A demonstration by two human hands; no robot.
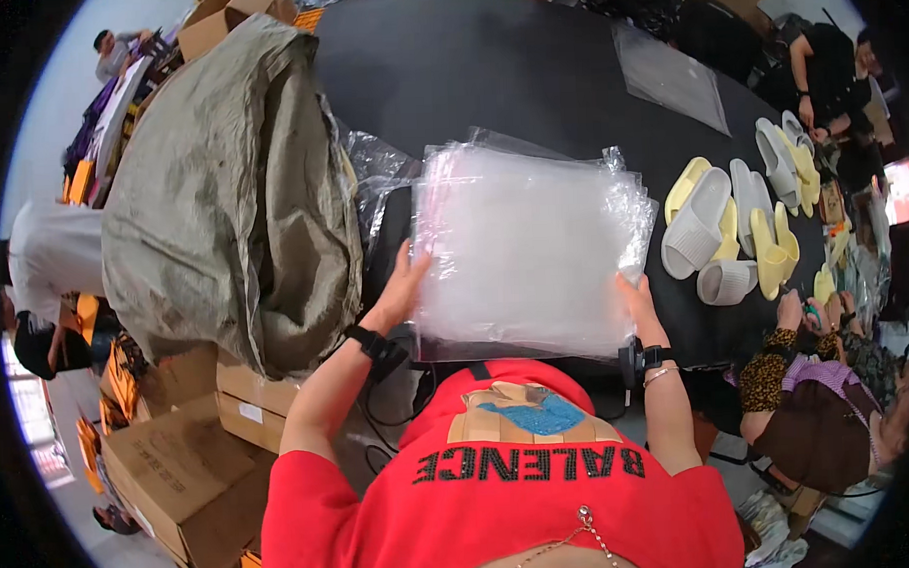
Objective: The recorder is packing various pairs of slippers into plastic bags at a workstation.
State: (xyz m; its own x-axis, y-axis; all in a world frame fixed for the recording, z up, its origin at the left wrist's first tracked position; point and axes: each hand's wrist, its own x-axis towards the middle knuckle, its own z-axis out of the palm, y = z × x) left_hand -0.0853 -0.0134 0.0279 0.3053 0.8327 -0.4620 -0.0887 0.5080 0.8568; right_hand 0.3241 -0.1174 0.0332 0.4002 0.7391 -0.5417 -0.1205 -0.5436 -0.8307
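Observation:
A thick stack of transparent plastic bags (523, 252) lies in front of me at the near edge of the black table, its sheets slightly out of line at the corners. My left hand (405, 286) grips the stack's left edge. On the opposite side, my right hand (637, 306) holds the right edge near the lower corner, its thumb on top. The fingers beneath the bags are partly hidden. A loose crumpled plastic bag (376, 172) sits just beyond the stack at the left.
A big grey-green woven sack (231, 202) bulges at the left, above cardboard boxes (181, 474). Grey and yellow slides (698, 225) lie on the black table (446, 54) at right. Farther back is a flat plastic bag (673, 81). A co-worker (814, 412) sits close on the right.

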